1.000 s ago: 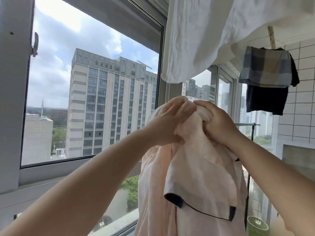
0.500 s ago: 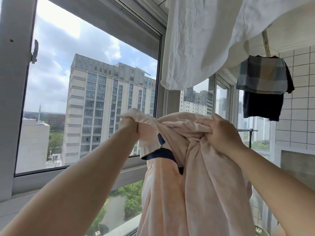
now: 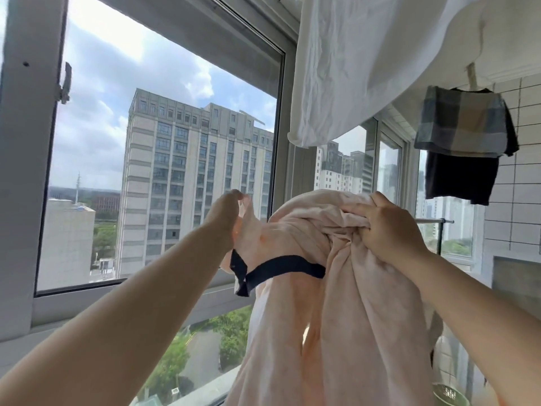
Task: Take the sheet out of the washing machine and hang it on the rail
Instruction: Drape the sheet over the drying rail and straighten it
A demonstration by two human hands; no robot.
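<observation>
I see both arms raised in front of the window [image 3: 164, 159]. Left hand [image 3: 224, 213] reaches up-left, fingertips pinching a corner of the pink sheet [image 3: 336, 317]. Right hand [image 3: 389, 230] fists a bunched fold at the sheet's top, fingers curled tight. Sheet hangs between the hands with its long axis vertical, dark trim [image 3: 281, 269] running roughly level. White cloth [image 3: 351, 63] hangs overhead.
</observation>
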